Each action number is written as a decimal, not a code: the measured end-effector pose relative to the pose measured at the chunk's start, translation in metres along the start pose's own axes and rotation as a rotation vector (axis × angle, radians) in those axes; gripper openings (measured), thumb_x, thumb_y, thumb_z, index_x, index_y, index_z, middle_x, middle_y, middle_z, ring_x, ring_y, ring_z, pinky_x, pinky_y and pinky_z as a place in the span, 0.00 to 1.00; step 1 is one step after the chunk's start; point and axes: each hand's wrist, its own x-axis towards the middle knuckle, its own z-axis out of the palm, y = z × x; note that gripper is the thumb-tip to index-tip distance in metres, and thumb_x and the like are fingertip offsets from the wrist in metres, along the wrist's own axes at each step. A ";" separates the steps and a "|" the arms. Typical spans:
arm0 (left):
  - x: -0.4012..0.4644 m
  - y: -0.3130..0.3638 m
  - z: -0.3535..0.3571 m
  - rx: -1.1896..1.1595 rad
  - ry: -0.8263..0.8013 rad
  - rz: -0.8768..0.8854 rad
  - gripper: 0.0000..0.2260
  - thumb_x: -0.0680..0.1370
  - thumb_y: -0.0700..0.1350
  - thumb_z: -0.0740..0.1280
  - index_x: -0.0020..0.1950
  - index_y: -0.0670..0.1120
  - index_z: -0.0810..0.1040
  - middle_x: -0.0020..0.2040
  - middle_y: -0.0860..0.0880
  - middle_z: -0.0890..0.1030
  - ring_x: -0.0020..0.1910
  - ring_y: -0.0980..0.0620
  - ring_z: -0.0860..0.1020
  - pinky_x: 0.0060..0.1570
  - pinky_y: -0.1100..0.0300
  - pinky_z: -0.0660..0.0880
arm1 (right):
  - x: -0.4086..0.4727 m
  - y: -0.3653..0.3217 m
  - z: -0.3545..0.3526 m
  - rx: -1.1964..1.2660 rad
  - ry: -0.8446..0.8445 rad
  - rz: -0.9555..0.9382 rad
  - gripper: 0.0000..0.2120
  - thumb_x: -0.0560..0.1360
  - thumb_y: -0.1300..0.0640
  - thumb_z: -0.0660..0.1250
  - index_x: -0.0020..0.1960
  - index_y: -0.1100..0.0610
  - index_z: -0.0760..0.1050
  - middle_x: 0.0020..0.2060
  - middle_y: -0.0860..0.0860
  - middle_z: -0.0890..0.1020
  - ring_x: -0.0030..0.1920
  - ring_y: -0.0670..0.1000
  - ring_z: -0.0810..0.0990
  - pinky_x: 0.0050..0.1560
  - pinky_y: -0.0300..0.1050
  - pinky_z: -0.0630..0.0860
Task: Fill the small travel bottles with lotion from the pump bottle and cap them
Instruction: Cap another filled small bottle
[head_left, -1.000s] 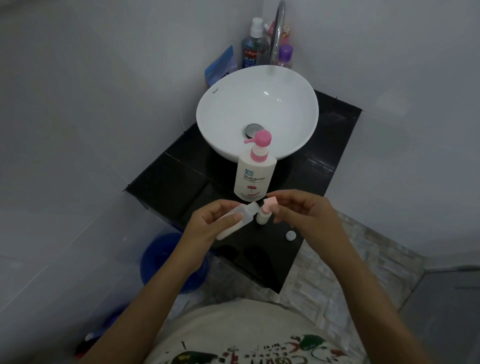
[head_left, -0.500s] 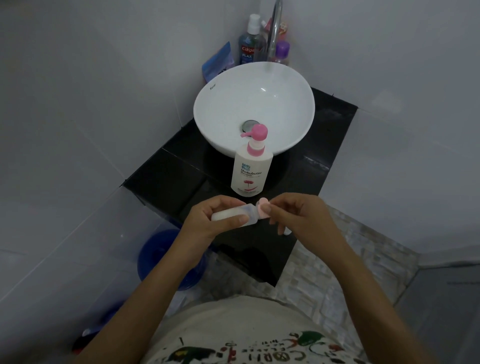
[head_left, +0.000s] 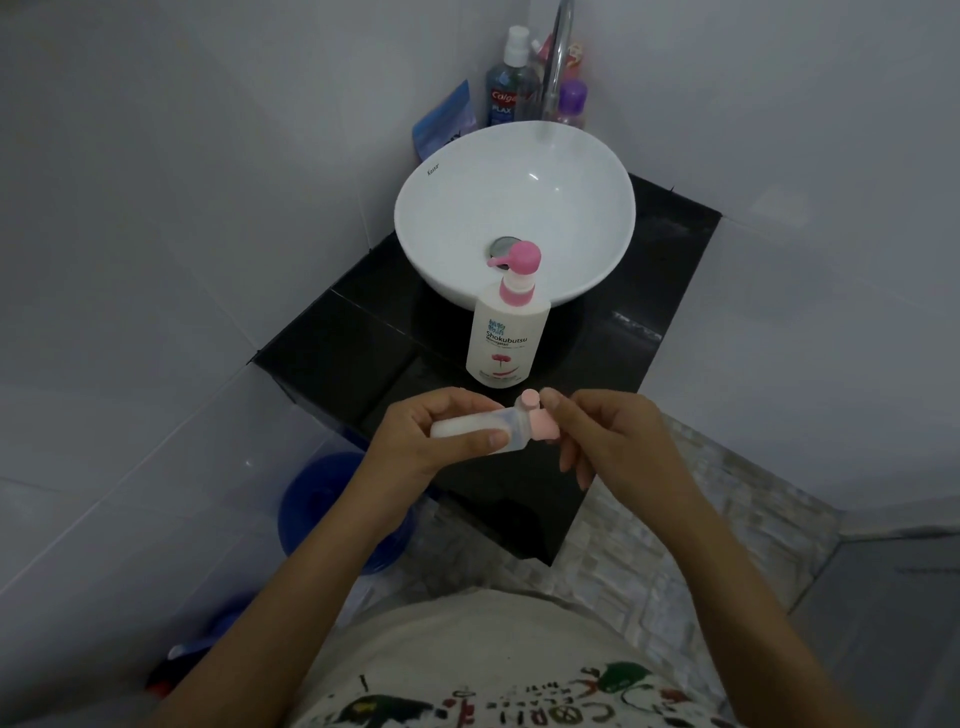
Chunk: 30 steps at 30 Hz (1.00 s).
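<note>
A white basin (head_left: 519, 156) sits on a black counter (head_left: 363, 358).

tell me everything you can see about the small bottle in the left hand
The travel bottle is a small, translucent plastic tube, whitish along most of its length as if filled with lotion, clearer near the neck. It lies roughly sideways in the air above the black counter's front edge, neck toward the right. The left hand wraps around its body. A pink cap sits at its neck, where the right hand's fingertips meet it; a second pink-topped piece shows just behind.
</note>
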 end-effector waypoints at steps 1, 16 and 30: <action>0.000 0.000 0.000 0.000 0.001 -0.002 0.13 0.59 0.56 0.75 0.43 0.58 0.84 0.47 0.59 0.84 0.47 0.62 0.80 0.42 0.71 0.76 | -0.001 0.000 0.002 -0.011 0.014 0.009 0.21 0.68 0.33 0.58 0.37 0.49 0.78 0.26 0.47 0.81 0.22 0.44 0.75 0.27 0.33 0.73; -0.001 0.003 -0.003 0.005 -0.004 -0.003 0.12 0.61 0.54 0.75 0.43 0.57 0.84 0.46 0.57 0.83 0.46 0.61 0.80 0.42 0.70 0.77 | -0.002 0.001 -0.003 0.015 -0.105 -0.056 0.14 0.71 0.37 0.61 0.48 0.44 0.76 0.41 0.46 0.82 0.35 0.46 0.80 0.38 0.36 0.79; -0.002 0.005 -0.001 0.015 -0.001 -0.019 0.11 0.61 0.51 0.74 0.42 0.57 0.85 0.44 0.59 0.84 0.45 0.63 0.81 0.39 0.73 0.76 | -0.004 0.003 -0.009 -0.033 -0.120 -0.103 0.07 0.72 0.46 0.66 0.49 0.42 0.76 0.42 0.43 0.82 0.40 0.46 0.80 0.41 0.35 0.78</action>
